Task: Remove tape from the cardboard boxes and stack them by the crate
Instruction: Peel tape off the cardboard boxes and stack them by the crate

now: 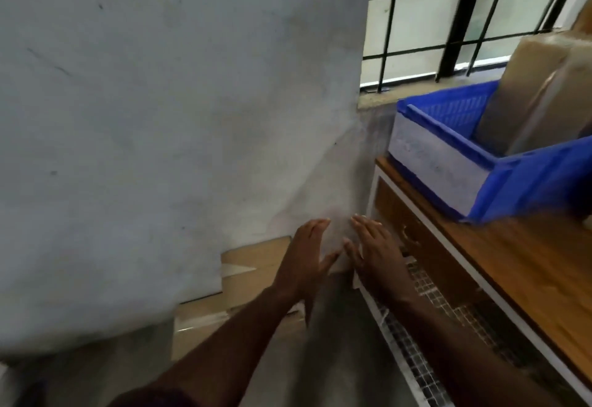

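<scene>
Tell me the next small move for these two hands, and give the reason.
Probably bring both hands back up to the blue crate for the next cardboard box. The left hand and right hand are open and hold nothing, low by the wall, where flattened cardboard already leans. A box stands in the crate on the wooden table; whether it carries tape is too blurred to tell.

Both hands reach toward the wall, left hand (307, 256) and right hand (378, 253) with straight fingers, over flattened cardboard (256, 265); blue crate (499, 163) at two o'clock on the worktop (528, 265).
</scene>
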`<state>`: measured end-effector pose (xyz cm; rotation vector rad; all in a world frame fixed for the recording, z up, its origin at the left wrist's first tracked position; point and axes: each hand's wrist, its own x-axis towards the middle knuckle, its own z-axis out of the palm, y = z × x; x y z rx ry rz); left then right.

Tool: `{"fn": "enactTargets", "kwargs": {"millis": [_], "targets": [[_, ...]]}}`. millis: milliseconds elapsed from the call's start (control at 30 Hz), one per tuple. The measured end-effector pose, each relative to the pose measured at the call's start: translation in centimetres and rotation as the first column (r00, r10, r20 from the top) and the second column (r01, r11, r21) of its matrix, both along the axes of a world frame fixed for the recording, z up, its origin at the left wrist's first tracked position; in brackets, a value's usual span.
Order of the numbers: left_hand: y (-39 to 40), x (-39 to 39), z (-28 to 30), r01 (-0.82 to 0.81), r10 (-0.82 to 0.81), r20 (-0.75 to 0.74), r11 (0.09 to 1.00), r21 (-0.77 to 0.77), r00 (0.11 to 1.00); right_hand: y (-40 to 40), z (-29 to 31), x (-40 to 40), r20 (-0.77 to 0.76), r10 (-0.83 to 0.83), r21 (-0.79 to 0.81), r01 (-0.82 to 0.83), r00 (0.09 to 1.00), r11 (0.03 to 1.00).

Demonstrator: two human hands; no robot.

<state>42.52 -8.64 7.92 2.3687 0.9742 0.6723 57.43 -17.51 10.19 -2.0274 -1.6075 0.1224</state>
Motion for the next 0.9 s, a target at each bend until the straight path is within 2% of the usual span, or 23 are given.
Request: {"fn": "enactTargets", "kwargs": {"millis": [100,400,633,767,900], "targets": [[1.4,-5.7,-1.5,-0.076,0.076,-0.017,0.997,-0.011,0.997,2.3,-1.5,-4.9,0.02,0.047,-0.056,-0.046,0.999,0.997],[6.6,-20.0,-5.9,-0.24,0.237,-0.066,0.969,-0.048,0.969,8.5,-5.4,-17.4,-0.062,0.056,-0.203,-0.067,0.997,0.977],[9.2,-23.8,-9.8,-0.301,0.275,-0.146,0.931,-0.206,0.95,11.5,-8.2,-21.2,-0.082,0.062,-0.264,-0.081,0.995,0.961],[10.9,-24.3,-13.0,-0.315,0.224,-0.285,0.889,-0.333,0.932,13.7,-10.5,-20.5,-0.108,0.022,-0.289,-0.053,0.994,0.956],[13.0,-23.7,-15.3,-0.393,0.287,-0.31,0.843,-0.367,0.906,16.9,-13.6,-18.5,-0.116,0.002,-0.321,-0.039,0.993,0.946]]}}
